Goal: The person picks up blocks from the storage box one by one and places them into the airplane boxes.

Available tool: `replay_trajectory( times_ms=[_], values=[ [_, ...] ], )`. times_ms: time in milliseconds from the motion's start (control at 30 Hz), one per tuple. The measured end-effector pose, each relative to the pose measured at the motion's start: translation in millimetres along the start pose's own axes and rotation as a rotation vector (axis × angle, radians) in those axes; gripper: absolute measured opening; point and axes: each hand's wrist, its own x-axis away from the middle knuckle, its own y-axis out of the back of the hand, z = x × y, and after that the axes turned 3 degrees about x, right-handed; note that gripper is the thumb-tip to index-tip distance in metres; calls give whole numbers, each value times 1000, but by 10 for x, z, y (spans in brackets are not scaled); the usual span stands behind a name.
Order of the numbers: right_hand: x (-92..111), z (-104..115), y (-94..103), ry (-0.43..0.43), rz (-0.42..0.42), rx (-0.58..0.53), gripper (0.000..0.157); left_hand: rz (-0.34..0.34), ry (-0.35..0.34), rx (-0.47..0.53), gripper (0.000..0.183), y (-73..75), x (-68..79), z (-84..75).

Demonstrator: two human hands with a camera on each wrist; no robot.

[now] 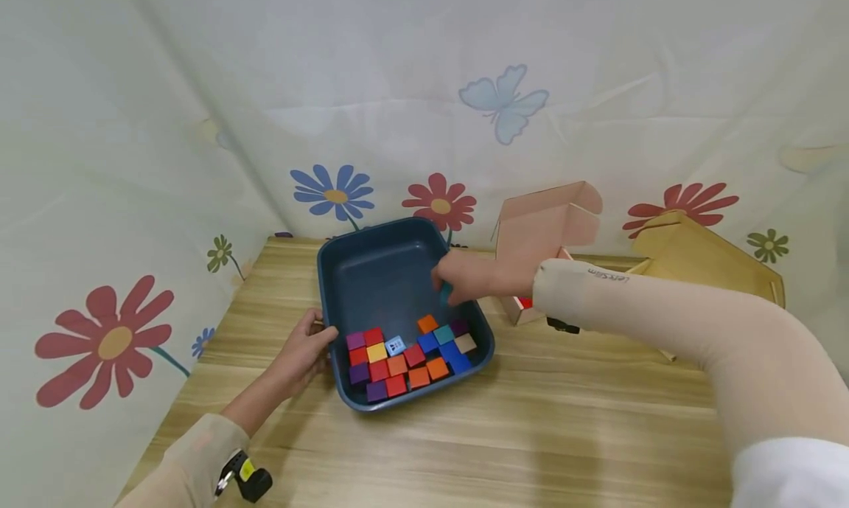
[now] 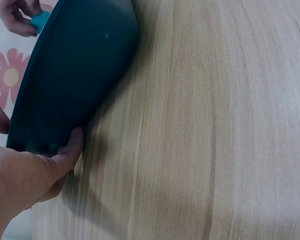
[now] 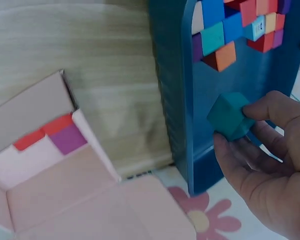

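Observation:
A dark blue tray [image 1: 381, 279] rests tilted slightly askew on the wooden table, with several coloured cubes [image 1: 398, 366] packed along its near end. My left hand [image 1: 301, 353] grips the tray's left side, thumb and fingers on either side of its wall, as the left wrist view shows. Over the right part of the tray, my right hand [image 1: 467, 276] pinches a teal cube [image 3: 230, 116] between thumb and fingertips. One light blue cube [image 1: 395, 346] among the others has printed marks on its top face.
Right of the tray stands an open pink cardboard box [image 1: 530, 224] with red and purple cubes [image 3: 66, 137] inside. Farther right is an open yellow box [image 1: 719, 261], partly behind my right arm. A flowered cloth [image 1: 371, 132] hangs behind the wooden table [image 1: 530, 434].

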Motion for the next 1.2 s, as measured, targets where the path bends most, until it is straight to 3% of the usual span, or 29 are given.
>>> replay_trajectory(
  times_ms=[467, 733, 1000, 1200],
  values=[
    [540, -397, 123, -97, -28, -36, 32, 9, -2, 6, 30, -19, -5, 14],
    [715, -543, 96, -24, -81, -2, 32, 15, -9, 11, 29, 6, -16, 31],
    [767, -548, 61, 20, -16, -22, 29, 17, 6, 25, 29, 13, 0, 44],
    [827, -769, -116, 71, -87, -15, 18, 21, 2, 14, 31, 16, 0, 13]
  ],
)
